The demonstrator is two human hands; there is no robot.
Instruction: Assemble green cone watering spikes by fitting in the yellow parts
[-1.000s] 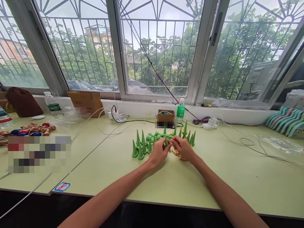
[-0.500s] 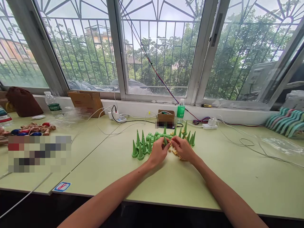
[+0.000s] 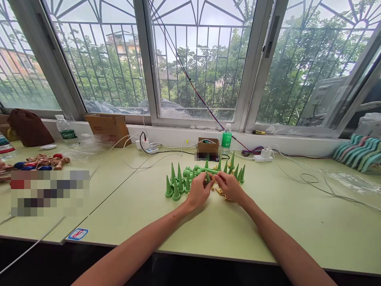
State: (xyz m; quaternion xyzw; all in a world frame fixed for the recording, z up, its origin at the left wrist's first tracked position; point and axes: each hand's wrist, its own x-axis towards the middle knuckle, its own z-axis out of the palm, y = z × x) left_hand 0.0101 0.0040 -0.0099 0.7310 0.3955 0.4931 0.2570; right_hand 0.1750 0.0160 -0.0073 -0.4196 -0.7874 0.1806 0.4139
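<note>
My left hand [image 3: 199,192] and my right hand [image 3: 229,186] meet over the middle of the pale green table [image 3: 214,222]. Both pinch a small green cone [image 3: 208,177] between their fingertips. To the left stands a cluster of upright green cones [image 3: 176,183]. More green cones [image 3: 237,169] stand behind my right hand, and green pieces [image 3: 196,171] lie flat between the two groups. Small yellow parts [image 3: 219,191] lie on the table under my right hand, partly hidden by it.
A green-labelled bottle [image 3: 226,139], a small cardboard box [image 3: 208,145], power strips [image 3: 150,147] and white cables [image 3: 309,174] lie along the sill side. Further left are a larger carton [image 3: 107,128], a water bottle [image 3: 66,130] and wooden toys [image 3: 41,161]. Striped teal items [image 3: 360,153] rest at far right.
Both hands stay at the same spot on the cone; only the fingers shift slightly. The camera view tilts a little.
</note>
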